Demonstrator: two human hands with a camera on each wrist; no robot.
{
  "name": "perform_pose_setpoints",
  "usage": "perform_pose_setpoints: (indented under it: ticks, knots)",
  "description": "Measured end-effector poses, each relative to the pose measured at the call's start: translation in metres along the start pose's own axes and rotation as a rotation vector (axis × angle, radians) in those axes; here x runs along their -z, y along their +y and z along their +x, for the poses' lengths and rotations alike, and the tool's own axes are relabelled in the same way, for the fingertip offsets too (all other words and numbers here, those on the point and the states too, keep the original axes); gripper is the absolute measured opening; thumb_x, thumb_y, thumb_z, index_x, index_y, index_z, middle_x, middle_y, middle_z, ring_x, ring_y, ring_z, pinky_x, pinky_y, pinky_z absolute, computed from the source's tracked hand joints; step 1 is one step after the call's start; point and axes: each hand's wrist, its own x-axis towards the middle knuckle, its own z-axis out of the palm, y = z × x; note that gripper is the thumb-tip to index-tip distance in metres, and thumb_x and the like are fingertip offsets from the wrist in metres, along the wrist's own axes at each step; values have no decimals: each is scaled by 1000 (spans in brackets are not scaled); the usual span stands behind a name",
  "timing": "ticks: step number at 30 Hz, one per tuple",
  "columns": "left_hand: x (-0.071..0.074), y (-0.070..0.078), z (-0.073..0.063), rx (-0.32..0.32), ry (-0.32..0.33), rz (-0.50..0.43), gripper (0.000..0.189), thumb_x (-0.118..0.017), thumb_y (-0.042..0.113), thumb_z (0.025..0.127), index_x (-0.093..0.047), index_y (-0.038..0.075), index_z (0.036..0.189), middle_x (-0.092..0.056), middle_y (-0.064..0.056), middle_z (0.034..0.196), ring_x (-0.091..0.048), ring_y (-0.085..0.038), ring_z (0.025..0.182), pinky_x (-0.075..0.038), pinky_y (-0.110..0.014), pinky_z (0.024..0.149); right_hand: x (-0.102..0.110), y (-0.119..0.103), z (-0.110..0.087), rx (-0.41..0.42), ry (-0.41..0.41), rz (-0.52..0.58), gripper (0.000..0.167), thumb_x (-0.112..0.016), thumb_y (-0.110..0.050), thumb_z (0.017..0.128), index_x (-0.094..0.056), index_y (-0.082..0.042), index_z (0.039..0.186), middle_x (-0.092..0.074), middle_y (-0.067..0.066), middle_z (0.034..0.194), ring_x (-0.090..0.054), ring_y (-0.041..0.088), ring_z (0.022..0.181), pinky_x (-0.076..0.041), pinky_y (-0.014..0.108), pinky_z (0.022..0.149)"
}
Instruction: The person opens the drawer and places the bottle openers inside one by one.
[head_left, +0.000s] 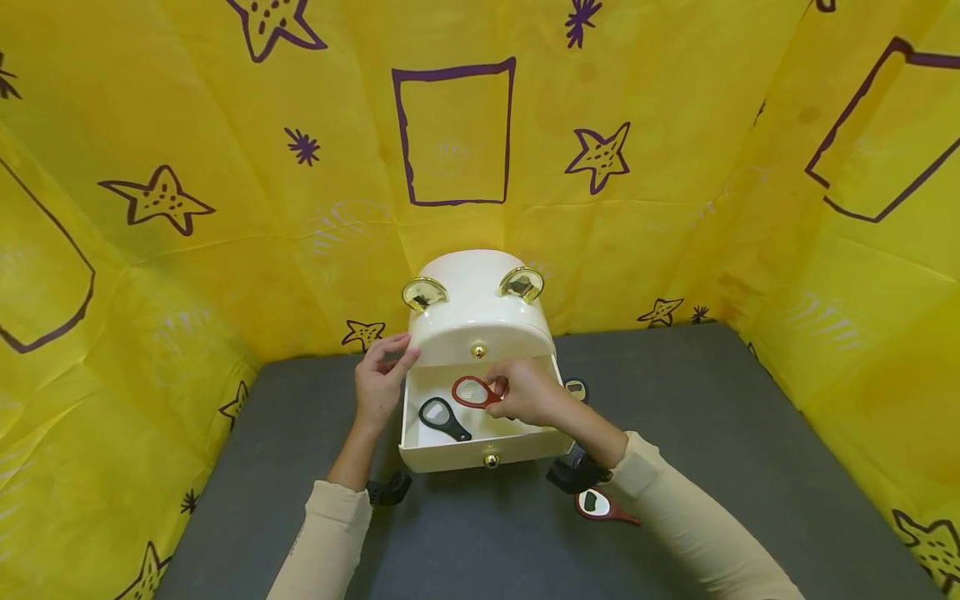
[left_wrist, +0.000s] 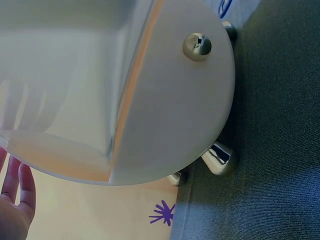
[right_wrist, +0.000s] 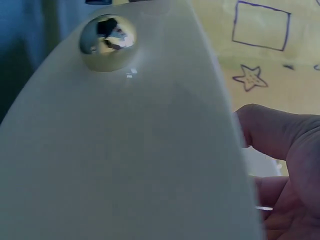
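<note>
A white storage box [head_left: 480, 312] with two round gold ears stands with its lower drawer [head_left: 442, 459] pulled out. My right hand [head_left: 531, 393] pinches a red magnifying glass [head_left: 472, 392] by its handle, over the drawer. Inside the drawer lies a black magnifying glass [head_left: 442, 417]. My left hand [head_left: 380, 379] is at the box's left side, fingertips right at its edge and fingers loosely extended. In the left wrist view, part of the left hand [left_wrist: 17, 205] shows beside the drawer wall. The drawer front hides some of the right hand [right_wrist: 290, 165] in the right wrist view.
Another red magnifying glass [head_left: 600, 505] lies on the dark grey table [head_left: 480, 542], near the right forearm. Right of the box, a dark-rimmed magnifying glass [head_left: 576, 389] is partly hidden. Yellow patterned cloth [head_left: 457, 133] surrounds the table's back and sides.
</note>
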Motion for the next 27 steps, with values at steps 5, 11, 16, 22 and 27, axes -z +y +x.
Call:
perform_pose_setpoints:
  ticks: [5, 11, 16, 22, 27]
  knots:
    - [0, 0, -1, -2, 6, 4, 22, -72, -8, 81, -67, -16, 101, -61, -35, 113, -59, 4, 101, -52, -10, 73, -11, 2, 7, -33, -36, -100, 22, -78, -5, 69, -70, 0, 89, -62, 1, 62, -53, 6, 51, -40, 18, 51]
    - [0, 1, -1, 3, 2, 12, 23, -73, -6, 81, -67, -16, 101, -61, -34, 113, -59, 3, 101, -52, -9, 73, -21, 6, 14, -29, -61, -239, 16, -80, -5, 64, -68, -2, 75, -58, 0, 63, -45, 14, 61, -36, 23, 54]
    - [0, 2, -1, 8, -1, 7, 23, -73, -5, 81, -67, -16, 101, -61, -33, 114, -59, 1, 101, -51, -9, 73, -27, 7, 14, -64, -82, -291, 27, -73, -1, 61, -49, -12, 53, -40, -6, 52, -36, 14, 53, -27, 24, 47]
    - [-1, 2, -1, 4, 4, 9, 24, -73, -4, 82, -67, -16, 102, -62, -32, 114, -59, 2, 101, -51, -9, 73, -27, 10, 16, -93, -104, -307, 27, -75, -9, 70, -52, -12, 56, -42, -6, 52, -41, 14, 53, -30, 23, 47]
    - [-1, 2, -1, 8, 2, 13, 24, -73, -4, 82, -67, -16, 102, -62, -32, 114, -59, 1, 101, -51, -9, 73, -5, 10, 9, 13, -153, -196, 17, -75, -23, 82, -69, -6, 81, -52, -5, 58, -45, 8, 56, -36, 20, 52]
